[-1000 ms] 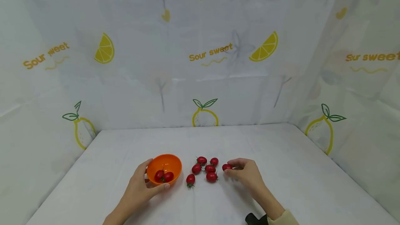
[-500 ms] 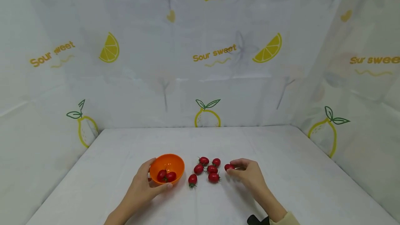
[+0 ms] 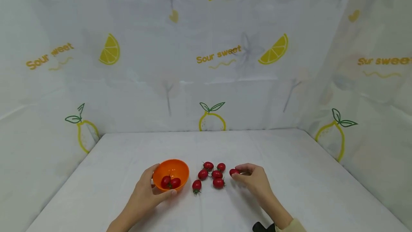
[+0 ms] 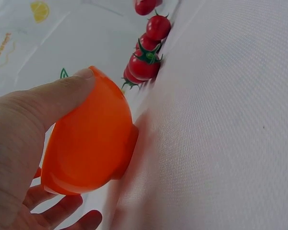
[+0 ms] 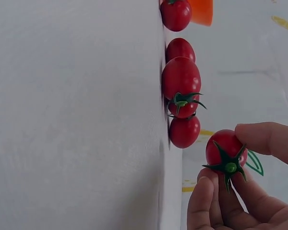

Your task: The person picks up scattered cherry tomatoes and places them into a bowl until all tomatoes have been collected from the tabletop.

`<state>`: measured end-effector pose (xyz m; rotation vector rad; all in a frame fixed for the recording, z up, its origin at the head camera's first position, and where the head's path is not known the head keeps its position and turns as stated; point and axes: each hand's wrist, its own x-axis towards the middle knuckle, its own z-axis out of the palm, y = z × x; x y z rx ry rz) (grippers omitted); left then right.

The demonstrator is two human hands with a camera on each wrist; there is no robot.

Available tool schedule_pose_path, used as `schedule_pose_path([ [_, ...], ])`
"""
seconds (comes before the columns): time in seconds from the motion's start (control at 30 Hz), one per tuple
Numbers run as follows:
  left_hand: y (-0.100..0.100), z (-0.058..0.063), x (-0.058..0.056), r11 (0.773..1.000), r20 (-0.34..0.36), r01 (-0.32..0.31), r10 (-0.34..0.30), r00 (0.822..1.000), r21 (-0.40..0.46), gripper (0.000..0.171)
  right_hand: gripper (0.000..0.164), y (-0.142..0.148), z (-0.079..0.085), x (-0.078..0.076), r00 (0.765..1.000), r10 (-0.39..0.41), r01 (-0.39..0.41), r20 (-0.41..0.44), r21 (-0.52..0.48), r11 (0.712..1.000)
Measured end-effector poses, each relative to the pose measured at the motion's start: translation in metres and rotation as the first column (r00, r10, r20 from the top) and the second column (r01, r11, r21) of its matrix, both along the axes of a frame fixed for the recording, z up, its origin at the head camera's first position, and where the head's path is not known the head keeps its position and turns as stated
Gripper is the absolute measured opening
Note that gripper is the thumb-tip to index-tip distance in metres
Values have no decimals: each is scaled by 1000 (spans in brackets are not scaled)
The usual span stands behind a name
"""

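Note:
My left hand (image 3: 145, 192) holds an orange bowl (image 3: 182, 169) by its side, thumb at the near rim and fingers round the left side. Two cherry tomatoes (image 3: 175, 183) lie inside it. In the left wrist view the bowl's foot (image 4: 128, 155) is close to the white cloth. Between thumb and fingertips, my right hand (image 3: 255, 180) pinches a cherry tomato (image 5: 224, 149), its green stem end facing the right wrist camera and its body clear of the table. Several more cherry tomatoes (image 3: 219, 183) lie in a loose cluster between the hands.
A white cloth covers the table (image 3: 289, 160). Behind and at both sides hang white sheets (image 3: 138, 92) with lemon prints. A black object (image 3: 262, 227) shows by the right sleeve (image 3: 292, 226) at the bottom edge.
The whole head view shifts slightly right, then back left. Both hands, the bowl and the tomatoes keep their places relative to one another.

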<state>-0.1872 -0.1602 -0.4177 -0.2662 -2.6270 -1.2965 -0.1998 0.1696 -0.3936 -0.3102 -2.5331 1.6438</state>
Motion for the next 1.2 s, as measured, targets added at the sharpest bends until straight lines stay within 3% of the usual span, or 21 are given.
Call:
schedule_pose_path([
  [0.23, -1, 3, -2, 1000, -5, 1, -1, 1000, -2, 101, 25, -8, 4, -2, 1000, 16, -18, -22, -70, 997],
  [0.4, 0, 3, -2, 1000, 4, -8, 8, 1000, 0, 102, 26, -23, 9, -3, 995, 91, -96, -48, -130, 987],
  [0.63, 0, 1, -2, 1000, 10, -10, 10, 1000, -4, 102, 26, -58, 24, -11, 963, 262, -267, -57, -131, 955],
  [0.9, 2, -1, -1, 1000, 9, -6, 6, 1000, 3, 101, 24, -95, 30, -19, 919, 382, -391, -103, -101, 915],
  [0.97, 1, 0, -1, 1000, 10, -7, 7, 1000, 2, 101, 23, -100, 29, -20, 906, 405, -417, -123, -108, 902],
  [1.2, 0, 1, 0, 1000, 21, -14, 15, 1000, -14, 101, 25, -111, 25, -21, 896, 433, -441, -97, -80, 894],
])
